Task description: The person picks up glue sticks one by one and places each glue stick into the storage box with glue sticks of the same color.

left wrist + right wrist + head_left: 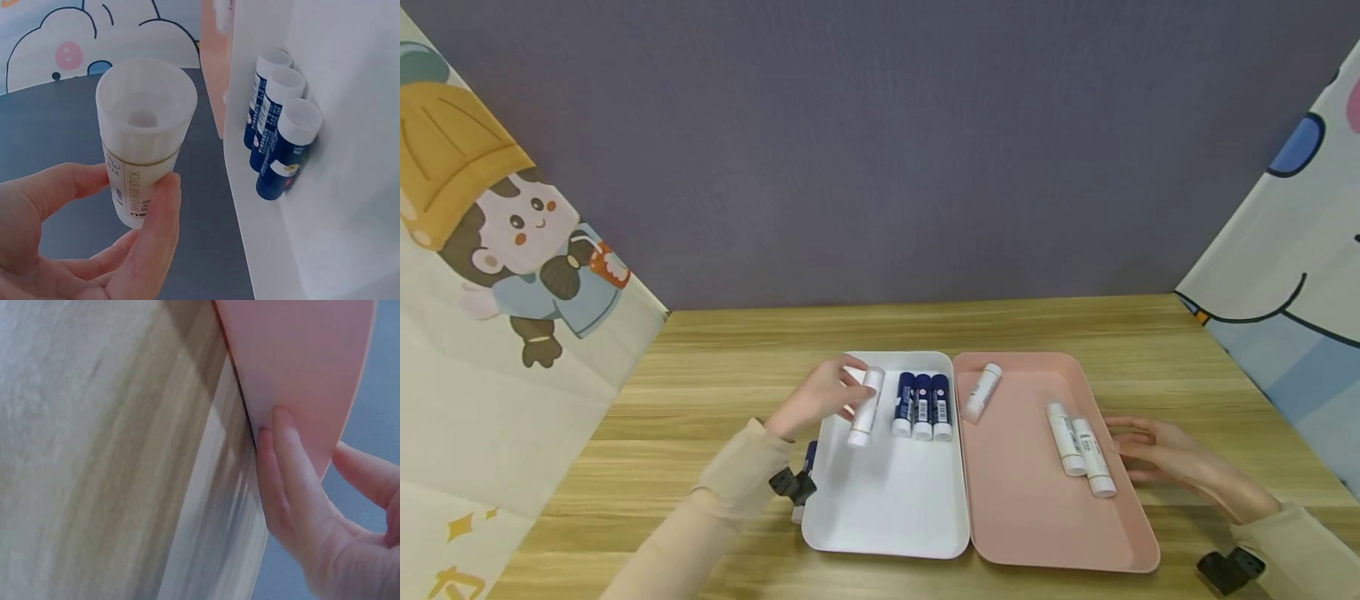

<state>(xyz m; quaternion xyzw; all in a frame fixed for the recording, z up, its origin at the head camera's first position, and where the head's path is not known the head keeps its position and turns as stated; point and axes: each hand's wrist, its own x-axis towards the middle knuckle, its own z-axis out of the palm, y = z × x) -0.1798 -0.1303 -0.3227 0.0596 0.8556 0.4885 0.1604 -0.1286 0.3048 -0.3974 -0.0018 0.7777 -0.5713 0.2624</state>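
Note:
My left hand [829, 390] pinches a white glue stick [868, 407] between thumb and fingers over the left part of the white tray [887, 508]. In the left wrist view its clear-white end faces the camera, with "glue stick" print on the label. Three dark blue glue sticks [922, 407] with white ends lie side by side in that tray. Beside it, the pink tray [1030, 525] holds a white glue stick [982, 392] at its back left and two more [1094, 457] towards the right. My right hand [1165, 454] rests extended fingers [294, 462] against the pink tray's outer right wall.
A dark blue stick [810, 457] lies on the wooden table [737, 358] left of the white tray, partly hidden by the left wrist and its camera. A grey panel [880, 167] stands behind the table, with cartoon-printed sheets [535, 275] at the sides.

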